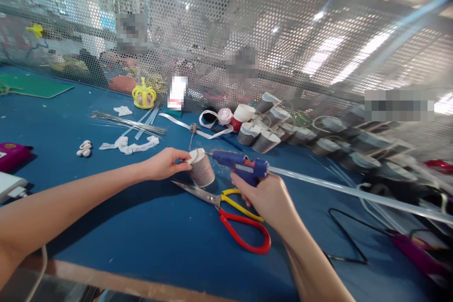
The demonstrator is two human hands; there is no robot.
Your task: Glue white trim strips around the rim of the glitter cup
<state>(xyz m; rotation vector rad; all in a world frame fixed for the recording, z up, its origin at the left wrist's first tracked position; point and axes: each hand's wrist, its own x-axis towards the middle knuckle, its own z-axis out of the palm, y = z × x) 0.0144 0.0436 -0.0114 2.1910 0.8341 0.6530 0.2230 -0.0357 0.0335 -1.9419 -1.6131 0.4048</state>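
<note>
My left hand (171,163) is closed on the rim of a small cup-like cylinder (202,173), grey-sided with a white top, tilted above the blue table. A thin grey cord (192,139) runs from its top to a small knot of the same cord. In my right hand (269,196) is a blue glue gun (244,164), fingers wrapped round its handle. The gun's nozzle points left and is at the cylinder's upper edge; whether it touches I cannot tell. A long clear glue stick (339,188) sticks out of its back. Scissors (214,199) with red and yellow handles lie just below.
Several grey cylinders (266,141) stand at the back right before a perforated metal screen (198,23). Wires (130,121), white ribbon (177,121), white scraps (130,145) and a yellow crown-shaped piece (144,96) lie behind my left hand. A black wire stand (348,236) is at right.
</note>
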